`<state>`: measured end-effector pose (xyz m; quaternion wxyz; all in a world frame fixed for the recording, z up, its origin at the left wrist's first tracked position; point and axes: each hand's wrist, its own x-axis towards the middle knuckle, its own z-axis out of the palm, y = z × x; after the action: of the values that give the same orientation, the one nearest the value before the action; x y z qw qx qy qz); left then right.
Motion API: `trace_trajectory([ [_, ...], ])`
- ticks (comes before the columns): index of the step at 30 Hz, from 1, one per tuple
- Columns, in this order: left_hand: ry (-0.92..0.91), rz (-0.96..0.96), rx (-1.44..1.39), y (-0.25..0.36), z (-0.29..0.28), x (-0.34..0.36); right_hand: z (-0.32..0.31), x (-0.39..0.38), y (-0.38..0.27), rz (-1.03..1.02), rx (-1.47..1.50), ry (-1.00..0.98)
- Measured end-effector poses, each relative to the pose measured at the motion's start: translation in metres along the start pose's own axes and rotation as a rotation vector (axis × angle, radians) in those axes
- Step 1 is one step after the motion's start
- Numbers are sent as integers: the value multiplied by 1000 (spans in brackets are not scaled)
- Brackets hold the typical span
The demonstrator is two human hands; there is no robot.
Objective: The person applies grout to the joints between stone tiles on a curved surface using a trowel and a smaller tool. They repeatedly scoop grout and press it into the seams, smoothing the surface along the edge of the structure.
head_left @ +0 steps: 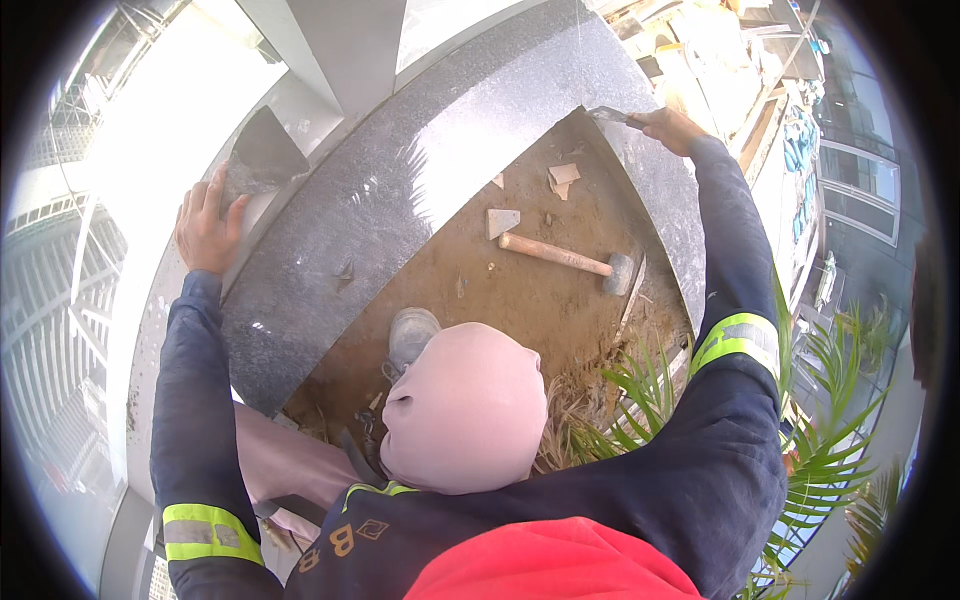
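1. gripping a small trowel [607, 115] by its handle, the right hand [672, 130] is closed at the end of a long forward reach; the metal blade lies at the inner corner of the speckled grey stone border [350, 240].
2. good work here probably calls for a low blade angle and short, light strokes, sparing the stone's arris from chips; whether the blade presses on the stone or sits just above it cannot be told.
3. with the arm so far out, control is likely weaker, so shifting the body nearer the corner would seem steadier than stretching.
4. the left hand [208, 225] is open, fingers extended and thumb apart, just beside a dark flat grey piece [268, 155] on the far left; contact cannot be made out. a firm palm there might balance the lean.
5. inside the border, on brown soil [420, 290], lie a wooden-handled mallet [618, 275], a pale tile fragment [503, 222] and more broken bits [563, 180] near the corner; those bits are best kept out from under the blade.
6. closer to the body, a grey shoe [412, 335] stands on the soil near a pink-clad knee [465, 410], with palm fronds [640, 390] beside the right arm, which could snag the sleeve.
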<state>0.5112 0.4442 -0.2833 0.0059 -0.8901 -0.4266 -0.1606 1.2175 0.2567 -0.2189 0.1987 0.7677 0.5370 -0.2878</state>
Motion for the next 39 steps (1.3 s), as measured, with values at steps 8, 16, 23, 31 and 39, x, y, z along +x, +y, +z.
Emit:
trace_trajectory([
  [8,-16,-12,-6,2,3,2,7,57,26,-66,296,409],
  [16,-3,21,19,1,0,3,74,38,-41,24,288,334],
  [23,-21,13,0,2,-6,2,9,50,-27,51,336,445],
  [31,-51,4,-20,4,-8,4,38,74,-60,89,304,431],
  [39,25,34,18,4,-3,4,7,8,-43,-9,258,233],
])
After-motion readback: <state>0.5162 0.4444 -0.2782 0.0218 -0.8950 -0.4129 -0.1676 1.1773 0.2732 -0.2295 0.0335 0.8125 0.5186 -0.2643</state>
